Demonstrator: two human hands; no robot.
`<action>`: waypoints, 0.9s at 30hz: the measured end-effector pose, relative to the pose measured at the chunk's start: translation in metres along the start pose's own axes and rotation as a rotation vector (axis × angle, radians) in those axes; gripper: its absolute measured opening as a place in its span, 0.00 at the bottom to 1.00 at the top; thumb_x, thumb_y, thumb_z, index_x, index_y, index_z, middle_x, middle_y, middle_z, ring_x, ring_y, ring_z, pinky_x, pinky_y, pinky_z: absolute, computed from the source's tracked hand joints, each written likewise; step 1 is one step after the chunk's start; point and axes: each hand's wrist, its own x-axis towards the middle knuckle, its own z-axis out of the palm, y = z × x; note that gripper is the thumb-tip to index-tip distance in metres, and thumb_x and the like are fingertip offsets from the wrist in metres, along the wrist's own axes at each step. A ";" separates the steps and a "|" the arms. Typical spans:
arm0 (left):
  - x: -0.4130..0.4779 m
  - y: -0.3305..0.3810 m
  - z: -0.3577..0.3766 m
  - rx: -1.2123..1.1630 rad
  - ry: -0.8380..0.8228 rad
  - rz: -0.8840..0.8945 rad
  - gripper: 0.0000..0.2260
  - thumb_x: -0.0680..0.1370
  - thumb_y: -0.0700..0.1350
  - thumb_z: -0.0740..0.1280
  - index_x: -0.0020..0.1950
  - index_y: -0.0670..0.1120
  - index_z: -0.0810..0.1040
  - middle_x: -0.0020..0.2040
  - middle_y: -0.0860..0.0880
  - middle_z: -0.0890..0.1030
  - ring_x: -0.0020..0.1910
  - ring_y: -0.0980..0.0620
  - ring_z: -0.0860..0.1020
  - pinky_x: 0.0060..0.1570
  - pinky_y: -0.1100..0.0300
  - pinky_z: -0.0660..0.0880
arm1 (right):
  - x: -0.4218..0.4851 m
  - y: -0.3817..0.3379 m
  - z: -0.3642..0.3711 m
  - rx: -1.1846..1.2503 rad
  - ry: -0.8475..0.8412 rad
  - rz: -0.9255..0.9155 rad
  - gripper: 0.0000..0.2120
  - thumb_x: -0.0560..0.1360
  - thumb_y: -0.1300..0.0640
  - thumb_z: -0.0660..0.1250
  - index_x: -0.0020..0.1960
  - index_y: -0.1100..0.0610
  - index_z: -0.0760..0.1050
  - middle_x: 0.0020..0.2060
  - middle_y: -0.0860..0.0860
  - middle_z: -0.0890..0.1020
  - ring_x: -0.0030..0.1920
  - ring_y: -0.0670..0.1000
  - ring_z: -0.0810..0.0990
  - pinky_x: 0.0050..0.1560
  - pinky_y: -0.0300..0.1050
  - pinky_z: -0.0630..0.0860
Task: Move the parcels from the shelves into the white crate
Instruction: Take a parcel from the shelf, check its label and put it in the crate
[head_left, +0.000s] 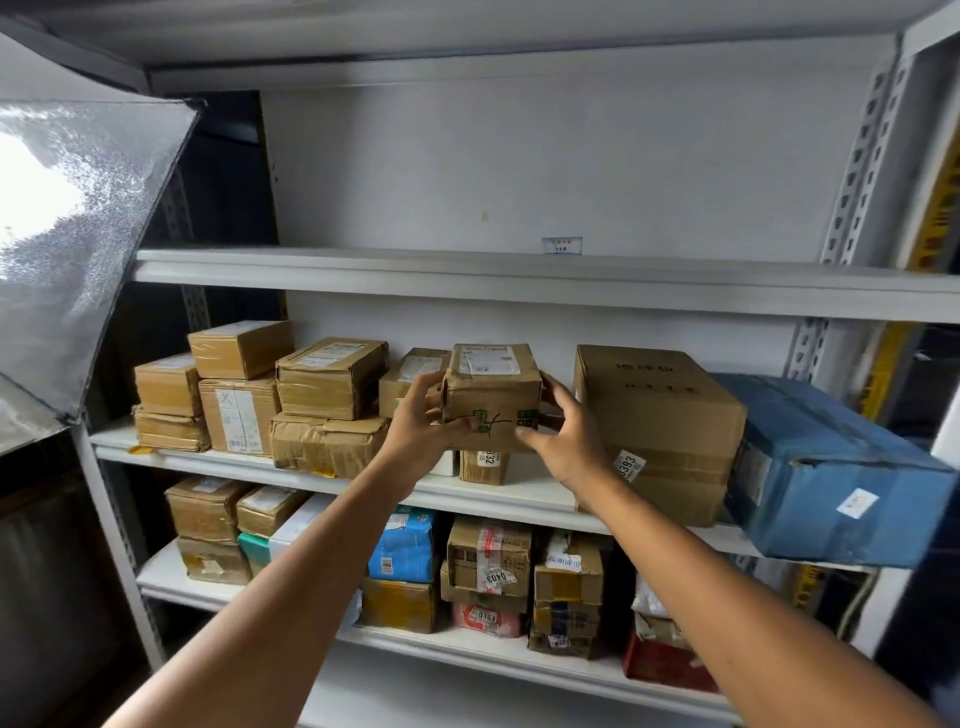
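A brown cardboard parcel with a white label on top and green print on its front sits on top of another small box on the middle shelf. My left hand grips the parcel's left side, thumb on the front. My right hand grips its right side, fingers curled round the corner. Both forearms reach up from below. The white crate is not in view.
Several taped brown boxes crowd the shelf to the left. A large brown carton and a blue box stand to the right. The lower shelf holds several more parcels. The upper shelf is bare. A silver reflector panel hangs at the left.
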 end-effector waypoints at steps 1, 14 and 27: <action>0.004 0.001 0.005 0.015 -0.008 0.022 0.28 0.70 0.32 0.76 0.64 0.52 0.71 0.57 0.44 0.81 0.56 0.47 0.81 0.44 0.60 0.80 | 0.003 0.000 -0.004 0.015 0.024 0.011 0.34 0.73 0.58 0.75 0.76 0.52 0.65 0.68 0.48 0.73 0.68 0.49 0.70 0.66 0.40 0.69; 0.049 0.008 0.093 0.081 -0.052 0.102 0.32 0.68 0.35 0.78 0.68 0.52 0.71 0.58 0.48 0.81 0.56 0.50 0.80 0.54 0.48 0.81 | 0.027 0.017 -0.085 -0.026 0.185 0.084 0.40 0.74 0.52 0.74 0.79 0.57 0.57 0.76 0.55 0.63 0.76 0.55 0.62 0.73 0.50 0.62; 0.059 0.014 0.131 0.094 -0.069 0.109 0.32 0.70 0.38 0.78 0.68 0.54 0.70 0.57 0.51 0.81 0.56 0.52 0.80 0.51 0.53 0.81 | 0.039 0.025 -0.121 -0.020 0.236 0.056 0.31 0.72 0.53 0.76 0.71 0.53 0.69 0.63 0.47 0.75 0.63 0.48 0.74 0.67 0.50 0.72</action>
